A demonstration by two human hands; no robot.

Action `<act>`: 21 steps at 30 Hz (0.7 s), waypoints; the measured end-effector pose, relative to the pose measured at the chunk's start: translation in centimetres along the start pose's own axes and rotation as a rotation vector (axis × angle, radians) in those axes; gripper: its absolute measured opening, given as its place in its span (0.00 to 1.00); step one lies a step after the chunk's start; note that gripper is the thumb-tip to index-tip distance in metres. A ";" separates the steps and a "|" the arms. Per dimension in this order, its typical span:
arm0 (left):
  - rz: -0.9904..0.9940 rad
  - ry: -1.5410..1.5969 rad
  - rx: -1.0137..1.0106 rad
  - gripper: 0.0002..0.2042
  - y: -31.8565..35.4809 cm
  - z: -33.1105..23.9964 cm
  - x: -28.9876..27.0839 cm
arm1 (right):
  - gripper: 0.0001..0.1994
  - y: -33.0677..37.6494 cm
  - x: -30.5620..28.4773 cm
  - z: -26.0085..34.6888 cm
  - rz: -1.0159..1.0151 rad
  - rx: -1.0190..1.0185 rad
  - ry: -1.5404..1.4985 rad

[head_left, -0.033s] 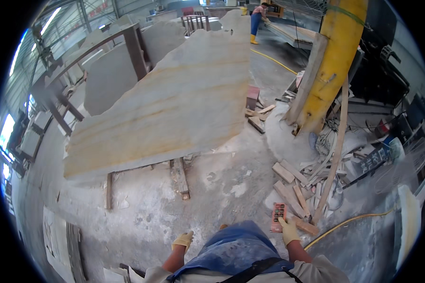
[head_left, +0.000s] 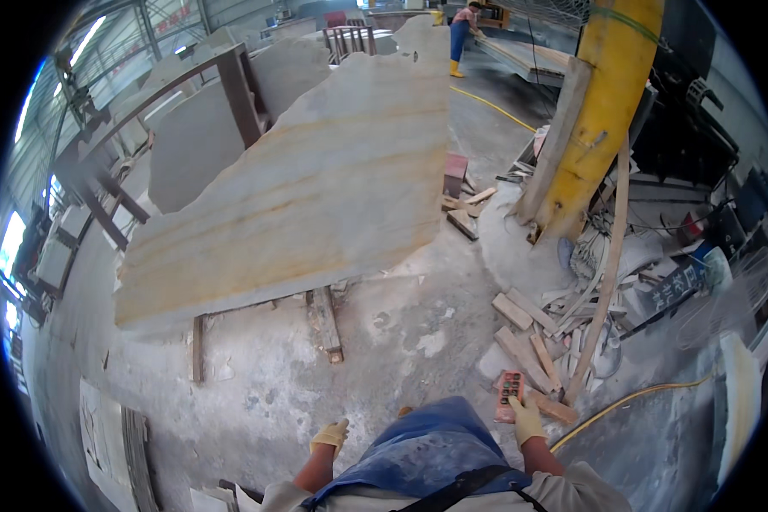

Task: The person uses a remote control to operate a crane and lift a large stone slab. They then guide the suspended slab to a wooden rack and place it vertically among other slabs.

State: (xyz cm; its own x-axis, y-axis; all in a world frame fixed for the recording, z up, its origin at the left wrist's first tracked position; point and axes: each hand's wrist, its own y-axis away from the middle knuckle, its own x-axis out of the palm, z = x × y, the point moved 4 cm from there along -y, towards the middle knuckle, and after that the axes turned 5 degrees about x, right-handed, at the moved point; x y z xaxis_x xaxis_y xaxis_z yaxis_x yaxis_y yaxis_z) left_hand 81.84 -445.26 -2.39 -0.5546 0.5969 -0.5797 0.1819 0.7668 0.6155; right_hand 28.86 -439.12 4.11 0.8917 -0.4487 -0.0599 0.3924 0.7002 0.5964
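Note:
My right hand (head_left: pixel 529 420), in a yellow glove, grips a red push-button remote box (head_left: pixel 509 392) low at the right, in front of my blue apron. The gloved left hand (head_left: pixel 330 437) hangs at my side with loose fingers and holds nothing. A large beige stone slab (head_left: pixel 299 196) with ragged edges lies flat ahead of me on wooden supports (head_left: pixel 324 320), a step or two beyond both hands.
A yellow column (head_left: pixel 602 111) rises at the right, with loose wooden blocks and planks (head_left: pixel 529 341) scattered at its foot. A yellow hose (head_left: pixel 640 397) runs across the dusty floor. A metal rack with grey slabs (head_left: pixel 188 111) stands left. Another person (head_left: pixel 463 34) works far behind.

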 end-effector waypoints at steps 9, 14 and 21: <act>-0.076 0.193 -0.027 0.22 -15.2 1.2 -0.8 | 0.23 -13.3 -6.8 -6.1 -0.368 0.173 -0.035; -0.108 0.030 0.121 0.20 -20.9 -15.3 -6.0 | 0.28 -29.2 -11.6 -7.0 -0.259 0.061 -0.012; -0.129 0.511 -0.246 0.29 -26.8 -22.0 -8.9 | 0.22 -36.1 -0.9 20.8 -0.144 -0.221 0.078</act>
State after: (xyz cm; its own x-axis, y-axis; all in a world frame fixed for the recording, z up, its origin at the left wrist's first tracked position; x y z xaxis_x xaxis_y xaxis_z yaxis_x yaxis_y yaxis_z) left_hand 64.06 -476.35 -2.01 -0.8925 0.2661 -0.3642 -0.0727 0.7120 0.6984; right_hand 9.16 -475.52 -0.70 0.8344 -0.5143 -0.1984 0.5486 0.7401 0.3888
